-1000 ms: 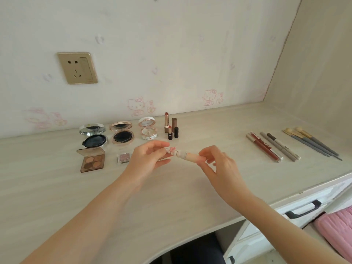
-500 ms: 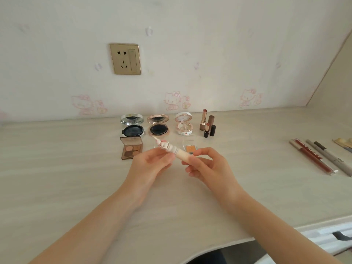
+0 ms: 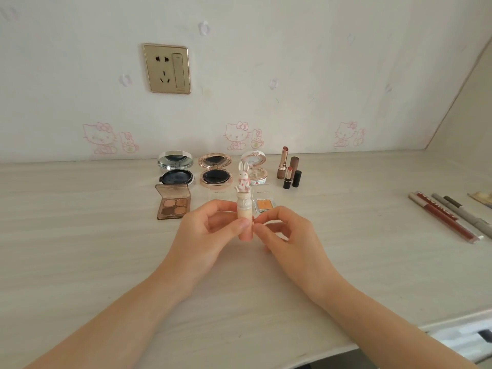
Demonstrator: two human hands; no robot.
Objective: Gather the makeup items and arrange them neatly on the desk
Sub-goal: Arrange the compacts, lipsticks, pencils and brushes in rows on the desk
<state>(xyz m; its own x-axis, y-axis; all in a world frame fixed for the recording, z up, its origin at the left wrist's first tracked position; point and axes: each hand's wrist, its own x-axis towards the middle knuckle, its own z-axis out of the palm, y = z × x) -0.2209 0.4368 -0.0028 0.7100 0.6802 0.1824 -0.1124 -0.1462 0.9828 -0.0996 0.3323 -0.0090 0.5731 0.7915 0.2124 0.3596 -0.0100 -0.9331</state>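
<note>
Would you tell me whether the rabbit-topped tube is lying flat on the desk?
No, the rabbit-topped tube is upright, pinched between the left hand and right hand.

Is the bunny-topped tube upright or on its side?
Upright: bunny-topped tube stands vertical, rabbit on top, held by left hand and right hand.

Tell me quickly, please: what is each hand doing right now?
Left hand: closed, holding the rabbit-topped tube upright.
Right hand: closed, pinching the same tube lower down.

Left grip (image 3: 205,235) and right grip (image 3: 287,235) pinch the upright tube (image 3: 244,209).
</note>
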